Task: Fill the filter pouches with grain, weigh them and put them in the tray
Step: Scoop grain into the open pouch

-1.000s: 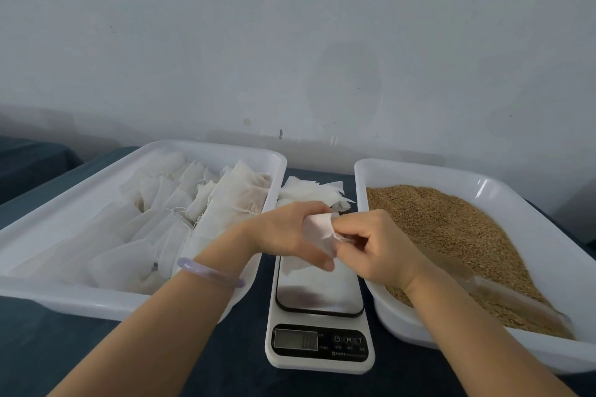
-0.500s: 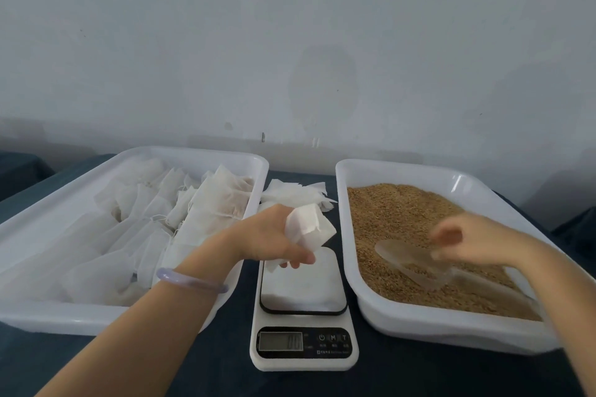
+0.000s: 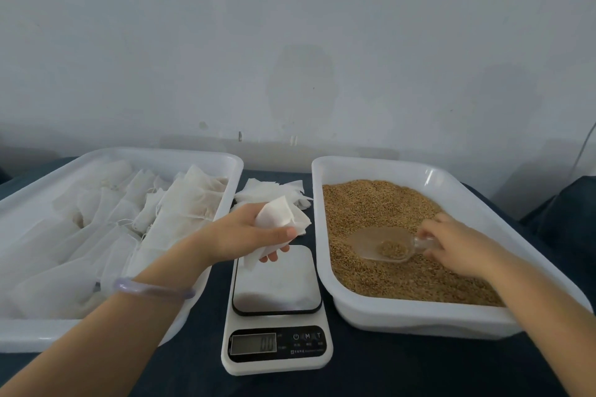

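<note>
White pouches (image 3: 180, 203), seemingly filled, are piled in the tray (image 3: 225, 162). 1 empty pouch (image 3: 278, 219) is gripped by the left hand (image 3: 242, 237) above the scale (image 3: 277, 287); a scoop (image 3: 364, 240) of grain (image 3: 392, 249) is pinched by the right hand (image 3: 458, 246). Filling and weighing are left.

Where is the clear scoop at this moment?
In the head view the clear scoop is on the right side, inside the grain tray, its handle held by the right hand.
</note>
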### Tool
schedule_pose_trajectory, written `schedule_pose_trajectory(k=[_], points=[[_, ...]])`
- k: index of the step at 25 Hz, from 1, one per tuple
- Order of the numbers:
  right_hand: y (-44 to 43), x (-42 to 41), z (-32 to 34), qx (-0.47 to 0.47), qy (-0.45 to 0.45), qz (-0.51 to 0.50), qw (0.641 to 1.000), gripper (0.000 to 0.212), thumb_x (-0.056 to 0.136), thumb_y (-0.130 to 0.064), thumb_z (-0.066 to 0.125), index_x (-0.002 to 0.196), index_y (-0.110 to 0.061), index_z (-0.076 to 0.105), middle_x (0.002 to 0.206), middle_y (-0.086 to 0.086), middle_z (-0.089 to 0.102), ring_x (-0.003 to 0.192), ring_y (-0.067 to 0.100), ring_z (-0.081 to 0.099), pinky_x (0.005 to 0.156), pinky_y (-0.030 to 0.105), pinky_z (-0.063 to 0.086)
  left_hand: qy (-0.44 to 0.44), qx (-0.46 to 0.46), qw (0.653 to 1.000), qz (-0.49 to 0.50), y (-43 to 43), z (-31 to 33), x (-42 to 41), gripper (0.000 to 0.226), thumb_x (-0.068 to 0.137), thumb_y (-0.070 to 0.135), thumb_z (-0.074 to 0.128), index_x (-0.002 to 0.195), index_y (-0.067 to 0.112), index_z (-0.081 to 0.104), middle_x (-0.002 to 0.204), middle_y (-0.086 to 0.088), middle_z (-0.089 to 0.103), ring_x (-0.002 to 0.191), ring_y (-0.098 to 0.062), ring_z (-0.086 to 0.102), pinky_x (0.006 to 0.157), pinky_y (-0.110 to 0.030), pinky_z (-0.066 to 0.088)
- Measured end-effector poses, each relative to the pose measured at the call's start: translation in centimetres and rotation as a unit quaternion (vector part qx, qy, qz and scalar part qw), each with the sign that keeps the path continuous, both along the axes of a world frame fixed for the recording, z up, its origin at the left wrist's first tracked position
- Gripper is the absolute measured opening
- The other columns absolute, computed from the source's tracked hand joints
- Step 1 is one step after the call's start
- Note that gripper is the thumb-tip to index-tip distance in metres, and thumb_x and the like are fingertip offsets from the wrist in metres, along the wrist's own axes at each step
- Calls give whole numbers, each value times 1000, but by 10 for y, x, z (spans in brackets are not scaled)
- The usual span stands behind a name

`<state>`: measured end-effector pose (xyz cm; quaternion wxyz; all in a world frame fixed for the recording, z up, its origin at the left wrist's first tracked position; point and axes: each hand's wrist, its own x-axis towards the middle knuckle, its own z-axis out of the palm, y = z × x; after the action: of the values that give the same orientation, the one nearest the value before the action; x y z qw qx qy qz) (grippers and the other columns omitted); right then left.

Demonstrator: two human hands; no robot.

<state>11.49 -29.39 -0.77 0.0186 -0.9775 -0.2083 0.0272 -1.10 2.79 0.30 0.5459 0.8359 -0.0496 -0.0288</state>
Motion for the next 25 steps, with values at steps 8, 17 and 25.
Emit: schedule_pose_trajectory(k=[8,17,25], points=[[-2,-6,-5,69,24,26,997,20,86,-25,63,103,-35,56,102,-21,54,98,2,54,96,28,43,-9,-12,1000,5,1,0,-1,4,88,23,64,87,19,62,73,3,68,61,-11,61,60,-25,52],[-17,-5,-7,130,-5,-56,990,29,88,-27,62,116,-32,61,118,-11,59,107,9,53,108,42,33,-12,-18,1000,17,2,-2,-2,4,90,22,62,90,18,62,71,3,69,59,-11,61,60,-23,52],[-22,-3,-9,144,-2,-64,988,31,88,-30,62,118,-33,60,119,-11,60,109,11,54,107,46,35,-16,-33,999,8,3,-2,-1,5,87,18,67,87,17,62,69,4,66,57,-12,56,58,-22,50]])
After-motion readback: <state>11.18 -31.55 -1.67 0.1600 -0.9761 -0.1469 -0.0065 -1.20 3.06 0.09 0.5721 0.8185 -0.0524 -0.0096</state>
